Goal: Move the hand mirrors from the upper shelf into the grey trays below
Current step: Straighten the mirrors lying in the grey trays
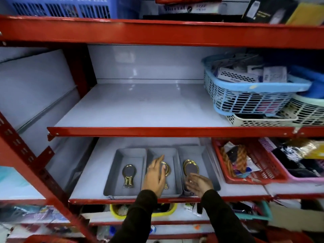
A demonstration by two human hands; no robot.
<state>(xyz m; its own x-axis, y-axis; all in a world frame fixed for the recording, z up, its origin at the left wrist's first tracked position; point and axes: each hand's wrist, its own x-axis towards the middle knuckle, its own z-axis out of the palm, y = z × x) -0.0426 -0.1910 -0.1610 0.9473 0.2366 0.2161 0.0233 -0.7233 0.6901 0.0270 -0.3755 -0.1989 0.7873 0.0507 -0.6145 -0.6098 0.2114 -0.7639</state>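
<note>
Three grey trays stand side by side on the lower shelf: left tray point(112, 174), middle tray point(173, 188), right tray point(208, 163). Gold-framed hand mirrors lie in each: the left mirror point(129, 173), the middle mirror point(167, 170) partly hidden by my left hand point(155, 176), and the stacked right mirrors point(190, 167). My left hand hovers over the middle tray with fingers spread, holding nothing. My right hand point(199, 184) is open over the near end of the right tray, just beside the mirror handles. The upper shelf point(140, 106) holds no mirrors on its left part.
A light blue basket point(245, 95) sits on a white basket point(280, 118) at the right of the upper shelf. A red basket point(245, 179) of goods stands right of the trays. Red shelf rails point(157, 131) run across. A yellow tub point(140, 210) sits below.
</note>
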